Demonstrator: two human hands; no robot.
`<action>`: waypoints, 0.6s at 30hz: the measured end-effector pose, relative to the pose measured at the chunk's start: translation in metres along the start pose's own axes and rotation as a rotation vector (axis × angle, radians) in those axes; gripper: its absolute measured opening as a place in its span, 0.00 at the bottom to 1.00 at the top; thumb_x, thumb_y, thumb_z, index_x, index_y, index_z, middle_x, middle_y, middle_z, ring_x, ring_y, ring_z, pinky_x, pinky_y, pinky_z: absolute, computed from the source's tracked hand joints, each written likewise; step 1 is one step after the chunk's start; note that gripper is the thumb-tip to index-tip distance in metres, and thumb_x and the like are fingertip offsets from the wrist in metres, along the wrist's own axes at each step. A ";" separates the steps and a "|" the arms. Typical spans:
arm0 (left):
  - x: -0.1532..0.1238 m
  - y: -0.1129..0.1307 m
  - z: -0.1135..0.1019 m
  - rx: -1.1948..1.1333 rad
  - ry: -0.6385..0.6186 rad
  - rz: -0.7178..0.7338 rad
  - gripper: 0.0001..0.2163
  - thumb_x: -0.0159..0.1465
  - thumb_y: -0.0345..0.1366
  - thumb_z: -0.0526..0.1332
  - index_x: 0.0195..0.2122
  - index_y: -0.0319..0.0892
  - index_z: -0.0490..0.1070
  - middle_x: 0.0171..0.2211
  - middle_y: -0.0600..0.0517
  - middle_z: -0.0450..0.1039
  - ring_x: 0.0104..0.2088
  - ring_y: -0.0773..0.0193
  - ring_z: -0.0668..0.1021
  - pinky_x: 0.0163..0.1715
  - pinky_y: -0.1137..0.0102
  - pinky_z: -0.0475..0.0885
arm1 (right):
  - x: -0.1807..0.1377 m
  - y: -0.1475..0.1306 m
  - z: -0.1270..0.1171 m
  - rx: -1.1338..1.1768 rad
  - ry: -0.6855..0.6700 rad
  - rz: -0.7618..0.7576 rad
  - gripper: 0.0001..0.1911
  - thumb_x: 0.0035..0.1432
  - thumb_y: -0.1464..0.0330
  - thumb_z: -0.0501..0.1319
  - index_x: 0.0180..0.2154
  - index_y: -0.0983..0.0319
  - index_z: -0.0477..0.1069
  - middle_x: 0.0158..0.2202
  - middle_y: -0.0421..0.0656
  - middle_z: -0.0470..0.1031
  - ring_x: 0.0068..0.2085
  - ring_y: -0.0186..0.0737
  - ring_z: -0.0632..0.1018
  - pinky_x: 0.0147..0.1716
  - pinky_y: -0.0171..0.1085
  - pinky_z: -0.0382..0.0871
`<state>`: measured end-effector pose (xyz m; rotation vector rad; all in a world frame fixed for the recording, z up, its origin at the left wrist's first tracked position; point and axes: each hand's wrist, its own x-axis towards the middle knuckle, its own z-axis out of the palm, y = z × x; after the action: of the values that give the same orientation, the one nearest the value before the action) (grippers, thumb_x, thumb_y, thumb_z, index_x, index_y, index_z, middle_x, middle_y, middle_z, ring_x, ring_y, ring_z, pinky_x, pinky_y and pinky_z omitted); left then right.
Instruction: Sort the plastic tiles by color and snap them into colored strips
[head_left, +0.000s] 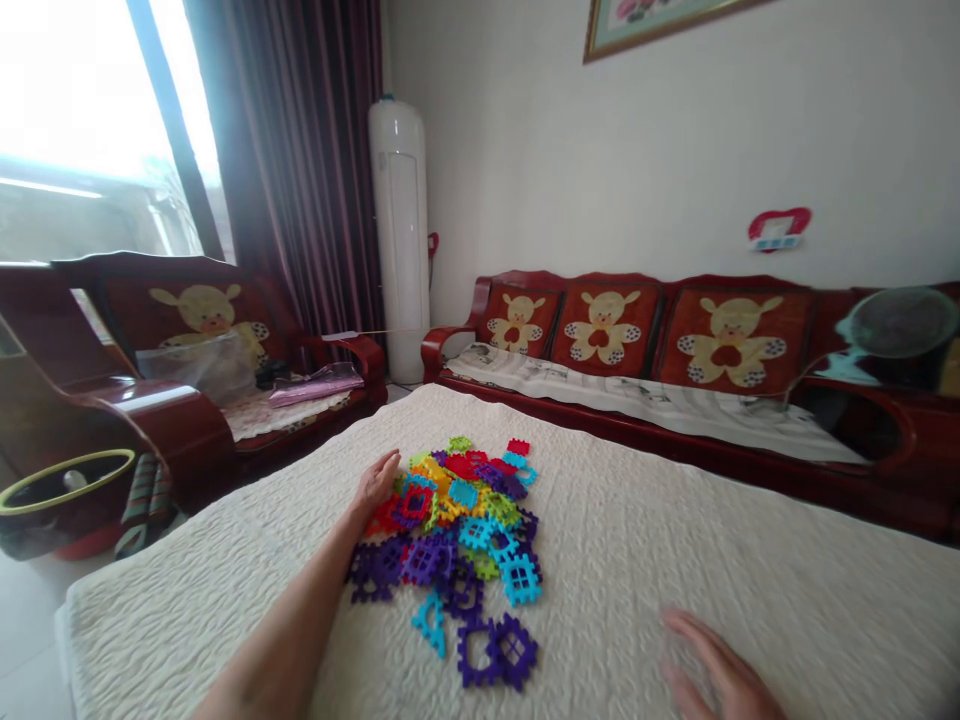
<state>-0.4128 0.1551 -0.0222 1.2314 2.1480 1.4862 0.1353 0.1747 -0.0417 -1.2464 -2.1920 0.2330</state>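
A heap of plastic interlocking tiles (450, 500) in purple, blue, red, yellow and green lies on the cream quilted cover. My left hand (379, 482) rests along the heap's far left side, fingers stretched out and nothing seen in it. Close to my body, two purple tiles (496, 650) lie at the near end, with a blue triangular tile (430, 624) to their left. My right hand (712, 668) is at the lower right, apart from the tiles. It is slightly blurred, with fingers and thumb apart and nothing visible between them.
The quilted cover (645, 520) spreads over a wide table. Beyond it stand a long wooden sofa (457, 345) with bear cushions and a wooden armchair (184, 410). A bin (60, 515) is on the floor at left, and a fan (900, 322) is at far right.
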 end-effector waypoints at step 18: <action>0.005 -0.002 -0.016 -0.417 -0.152 -0.209 0.27 0.57 0.56 0.55 0.51 0.42 0.69 0.53 0.46 0.69 0.49 0.55 0.75 0.45 0.66 0.73 | 0.175 -0.176 0.132 0.326 -0.026 -0.215 0.22 0.62 0.55 0.47 0.40 0.61 0.72 0.46 0.48 0.73 0.49 0.44 0.71 0.53 0.42 0.60</action>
<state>-0.4270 0.1485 -0.0154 0.9112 1.6958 1.5844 -0.1345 0.2421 -0.0002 -0.8279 -2.1811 0.4979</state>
